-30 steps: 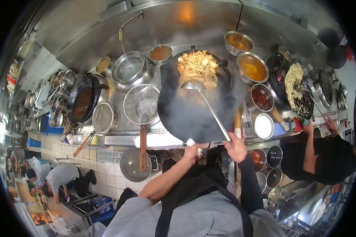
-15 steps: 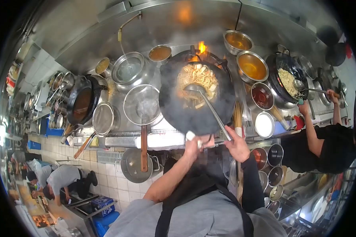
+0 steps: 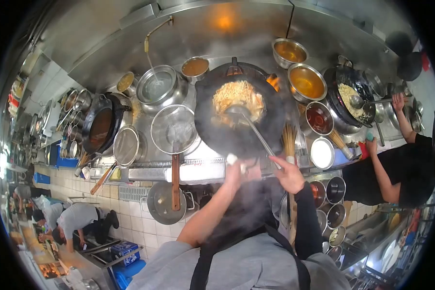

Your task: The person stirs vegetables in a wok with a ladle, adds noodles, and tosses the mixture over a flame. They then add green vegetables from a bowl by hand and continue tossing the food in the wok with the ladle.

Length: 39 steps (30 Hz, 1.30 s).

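A large dark wok (image 3: 209,126) on the burner holds steaming noodles (image 3: 233,93) with paler pieces among them. At the wok's near rim my left hand (image 3: 234,176) is closed around a white cloth (image 3: 232,158); the grip on the rim itself is hidden. My right hand (image 3: 292,176) wraps the end of a long metal ladle (image 3: 260,135). The ladle's bowl rests among the noodles, its handle slanting down to the right toward me. A bamboo brush (image 3: 289,140) stands just right of the wok.
Left of the wok lie a wire strainer (image 3: 174,128) with a wooden handle and a water-filled bowl (image 3: 156,85). Bowls of amber liquid (image 3: 308,82), red sauce (image 3: 319,118) and white contents (image 3: 322,152) stand right. A co-worker's hand (image 3: 398,101) holds a ladle over another wok (image 3: 345,104).
The noodles have shifted and bunched toward the back of the wok. Flame behind the wok has shrunk and shows farther right. The wok's back has tilted or moved slightly. My grips look the same.
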Motion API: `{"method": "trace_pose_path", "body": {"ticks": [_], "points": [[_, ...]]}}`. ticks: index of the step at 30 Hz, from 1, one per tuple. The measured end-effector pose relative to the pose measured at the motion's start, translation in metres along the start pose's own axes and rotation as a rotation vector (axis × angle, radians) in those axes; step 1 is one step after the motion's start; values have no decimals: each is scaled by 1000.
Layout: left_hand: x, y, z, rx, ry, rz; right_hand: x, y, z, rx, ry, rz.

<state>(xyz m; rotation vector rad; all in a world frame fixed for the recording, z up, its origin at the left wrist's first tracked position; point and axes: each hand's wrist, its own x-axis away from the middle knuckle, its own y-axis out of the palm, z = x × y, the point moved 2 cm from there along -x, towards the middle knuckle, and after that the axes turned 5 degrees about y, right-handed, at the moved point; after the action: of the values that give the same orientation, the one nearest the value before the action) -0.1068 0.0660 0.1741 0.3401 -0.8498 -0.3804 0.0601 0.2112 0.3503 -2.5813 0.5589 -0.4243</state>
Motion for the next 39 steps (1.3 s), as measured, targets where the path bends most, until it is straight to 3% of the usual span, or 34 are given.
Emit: {"method": "trace_pose_path", "body": {"ticks": [1, 5, 6, 8, 11, 13, 15, 18, 21, 24, 26, 30, 31, 34, 35, 37, 38, 39], "points": [[13, -2, 0, -39, -14, -10, 4, -1, -3, -9, 103, -15], [46, -16, -5, -195, -93, -37, 28, -9, 4, 98, 66, 17], [47, -7, 9, -113, -49, -23, 34, -17, 6, 63, 85, -9], [35, 16, 41, 59, 38, 10, 50, -37, 5, 6, 100, -61], [-14, 20, 53, 28, 6, -2, 63, -64, -4, 20, 72, -117], [-29, 26, 57, 22, 23, -40, 48, -55, 24, 32, -55, -39], [-44, 29, 58, -11, 11, -47, 24, -42, 52, 54, 7, 5], [-51, 27, 54, 127, -67, -53, -3, -16, 54, -495, 385, 71], [-15, 1, 50, 124, -150, -162, -47, 12, 69, -513, 252, 200], [12, -56, 20, 38, -233, -328, -87, 38, 67, -557, 316, 313], [36, -86, 7, 38, -211, -289, -101, 57, 73, -590, 411, 260], [67, -104, 24, 183, -111, -240, -102, 17, 63, -1049, 485, -107], [69, -101, 33, 145, -91, -149, -104, 19, 58, -1001, 467, -48], [39, -92, 53, 161, -74, -298, -127, 39, 27, -509, 317, 259], [35, -69, 64, 135, -49, -289, -152, 53, 49, -527, 229, 290], [9, -31, 68, 172, -86, -116, -172, 58, 48, -657, 334, 117], [-8, -20, 69, 120, -106, -217, -177, 62, 48, -723, 377, 60], [-26, -12, 66, 67, -126, -318, -177, 62, 53, -604, 304, -16]]}}
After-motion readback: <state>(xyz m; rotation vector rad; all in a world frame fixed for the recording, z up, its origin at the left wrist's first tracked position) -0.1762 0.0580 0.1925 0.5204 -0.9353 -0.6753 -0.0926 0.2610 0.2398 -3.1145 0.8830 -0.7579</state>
